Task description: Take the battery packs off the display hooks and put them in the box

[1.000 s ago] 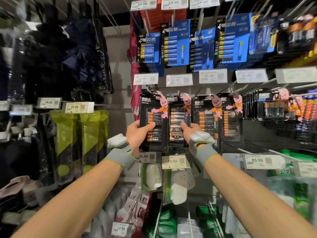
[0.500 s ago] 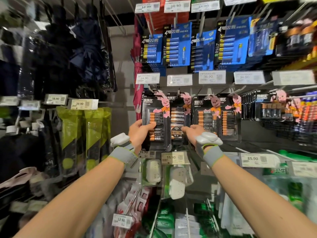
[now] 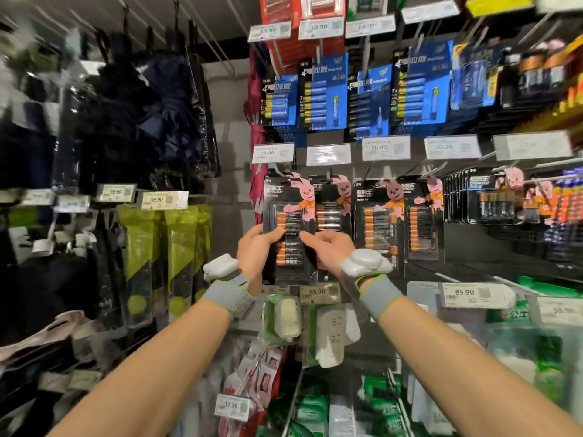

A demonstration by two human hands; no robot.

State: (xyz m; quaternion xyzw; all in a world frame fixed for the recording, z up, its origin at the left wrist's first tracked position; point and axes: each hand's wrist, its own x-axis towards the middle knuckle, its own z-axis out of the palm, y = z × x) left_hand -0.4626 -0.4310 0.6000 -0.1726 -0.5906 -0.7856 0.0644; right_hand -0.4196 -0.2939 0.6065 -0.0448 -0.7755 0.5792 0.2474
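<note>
Battery pack [image 3: 291, 216], a flat glossy black card of copper-topped cells, is held up at the display row's left end, your left grip [image 3: 255, 247] and right grip [image 3: 334, 247] both clamped on its middle.

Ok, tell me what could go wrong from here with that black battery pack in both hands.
1. The black battery pack tops out just under the 24.90 price tag. Whether it has cleared its hook is unclear, so a downward pull might tear the card.
2. The right hand overlaps the neighbouring pack, which might get dragged along.
3. No box is in view. While the person searches for it, the left hand and right hand might let the pack slip.
</note>
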